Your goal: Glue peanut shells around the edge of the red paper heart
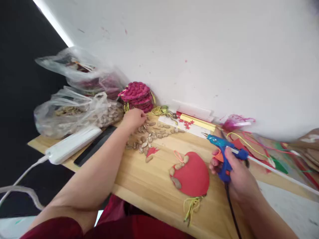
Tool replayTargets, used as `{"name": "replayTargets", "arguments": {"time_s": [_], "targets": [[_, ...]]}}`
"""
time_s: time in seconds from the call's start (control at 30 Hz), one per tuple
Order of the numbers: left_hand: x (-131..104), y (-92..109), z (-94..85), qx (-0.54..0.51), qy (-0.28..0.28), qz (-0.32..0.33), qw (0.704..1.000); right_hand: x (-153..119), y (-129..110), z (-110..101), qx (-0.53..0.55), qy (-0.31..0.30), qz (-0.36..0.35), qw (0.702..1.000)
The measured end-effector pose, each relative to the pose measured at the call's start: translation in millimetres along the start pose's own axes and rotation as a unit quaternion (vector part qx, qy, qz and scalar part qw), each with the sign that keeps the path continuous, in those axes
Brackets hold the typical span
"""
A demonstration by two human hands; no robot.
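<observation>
The right fingers (214,163) grip a blue glue gun (225,163)

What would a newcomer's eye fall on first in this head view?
Probably the blue glue gun in the right grip, right of centre. Next, the red disc beside it on the wooden table, with peanuts along its left edge. Then perhaps the bright magenta stack just behind the left grip.
</observation>
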State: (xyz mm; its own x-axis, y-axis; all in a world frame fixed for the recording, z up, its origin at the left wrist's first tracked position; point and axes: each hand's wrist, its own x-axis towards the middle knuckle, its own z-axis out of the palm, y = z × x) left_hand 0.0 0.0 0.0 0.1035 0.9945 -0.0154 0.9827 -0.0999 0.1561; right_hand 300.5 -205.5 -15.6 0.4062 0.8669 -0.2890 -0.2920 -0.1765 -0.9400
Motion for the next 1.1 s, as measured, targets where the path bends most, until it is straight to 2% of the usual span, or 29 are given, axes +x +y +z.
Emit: {"name": "replayTargets", "arguments": {"time_s": [0.2,0.3,0.43,0.8,1.1], "targets": [[-1,-7,-9.9,0.014,0.035,-0.04,0.998,7,1,-3,-0.003,0.009,0.007,1.0],[-2,-14,-16.6,0.026,0.033,-0.052,0.998,7,2,-4,-0.006,0.006,-0.001,1.0],[-2,-20,-17.5,0.029,0.013,-0.025,0.999,6,2,-3,-0.006,0.005,-0.009,1.0],[-3,-15,-18.2,0.031,-0.065,0.063,0.995,7,4,-5,-0.005,0.007,-0.006,1.0],[-6,-22,-23.7,0.053,-0.078,0.058,0.994,6,3,-4,-0.009,0.017,-0.002,1.0]]}}
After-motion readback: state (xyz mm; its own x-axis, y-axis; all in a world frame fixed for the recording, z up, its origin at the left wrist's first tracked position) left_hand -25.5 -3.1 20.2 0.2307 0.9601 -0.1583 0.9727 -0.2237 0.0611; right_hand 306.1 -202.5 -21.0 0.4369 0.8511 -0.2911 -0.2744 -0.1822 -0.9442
